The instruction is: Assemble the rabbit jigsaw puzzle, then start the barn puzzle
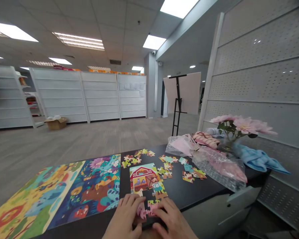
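A partly assembled jigsaw puzzle (142,177) with a red barn and a farmer figure lies on the dark table. Just below it, the curled fingers of my left hand (126,214) grip the edge of a pink puzzle piece (141,212). My right hand (173,219) has its fingertips and thumb closed at a second pink and green puzzle piece (152,206). The two pieces sit side by side at the near edge of the picture. My fingers cover part of both, so whether they interlock is hard to make out.
Loose puzzle pieces (168,166) lie behind and right of the barn picture. Two finished colourful puzzles (97,186) cover the left side. Plastic-wrapped pink cloth (214,162), a blue checked cloth (260,157) and a vase of pink flowers (244,125) stand at the right.
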The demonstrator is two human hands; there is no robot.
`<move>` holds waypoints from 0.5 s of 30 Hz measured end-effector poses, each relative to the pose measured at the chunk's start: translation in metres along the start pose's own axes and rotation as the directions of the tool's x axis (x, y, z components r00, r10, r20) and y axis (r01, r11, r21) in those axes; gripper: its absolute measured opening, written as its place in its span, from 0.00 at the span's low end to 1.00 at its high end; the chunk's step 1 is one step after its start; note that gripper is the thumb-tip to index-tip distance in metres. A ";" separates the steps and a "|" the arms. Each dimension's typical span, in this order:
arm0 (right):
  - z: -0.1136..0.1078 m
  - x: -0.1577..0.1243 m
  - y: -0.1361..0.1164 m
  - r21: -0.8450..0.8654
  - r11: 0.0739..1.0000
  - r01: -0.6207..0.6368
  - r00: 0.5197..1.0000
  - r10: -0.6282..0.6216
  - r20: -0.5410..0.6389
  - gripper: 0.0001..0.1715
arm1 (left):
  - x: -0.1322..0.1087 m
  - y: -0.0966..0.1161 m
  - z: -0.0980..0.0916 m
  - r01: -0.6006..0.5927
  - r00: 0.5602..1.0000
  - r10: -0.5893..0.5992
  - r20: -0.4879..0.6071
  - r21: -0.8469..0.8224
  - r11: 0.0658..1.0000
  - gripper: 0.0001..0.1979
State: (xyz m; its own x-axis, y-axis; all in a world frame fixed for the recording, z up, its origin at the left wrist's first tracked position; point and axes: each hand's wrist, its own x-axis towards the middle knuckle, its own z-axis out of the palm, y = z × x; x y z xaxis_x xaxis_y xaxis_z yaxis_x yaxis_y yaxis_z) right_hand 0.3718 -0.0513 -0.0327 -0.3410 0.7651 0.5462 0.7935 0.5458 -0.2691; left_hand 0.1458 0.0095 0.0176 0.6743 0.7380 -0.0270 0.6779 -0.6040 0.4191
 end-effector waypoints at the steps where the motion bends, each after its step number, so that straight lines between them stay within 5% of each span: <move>1: -0.003 0.000 0.000 0.022 1.000 0.008 1.000 -0.009 0.025 0.14 | 0.000 -0.001 0.001 -0.001 1.000 0.001 -0.006 0.000 1.000 0.38; 8: 0.001 -0.003 0.005 0.094 0.992 0.079 0.991 -0.068 -0.116 0.16 | 0.002 -0.005 0.009 -0.002 1.000 0.002 -0.014 0.033 0.999 0.42; 15: -0.014 0.018 -0.016 0.048 0.999 0.007 0.994 -0.012 0.104 0.19 | 0.000 0.000 0.000 -0.093 0.995 0.095 -0.026 0.050 0.994 0.31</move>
State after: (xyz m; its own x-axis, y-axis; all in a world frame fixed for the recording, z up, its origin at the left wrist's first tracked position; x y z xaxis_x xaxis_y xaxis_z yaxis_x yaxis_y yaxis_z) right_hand 0.3593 -0.0508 -0.0075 -0.4015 0.7897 0.4639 0.7659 0.5672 -0.3027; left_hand 0.1463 0.0098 0.0176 0.7274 0.6852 0.0367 0.6258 -0.6844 0.3742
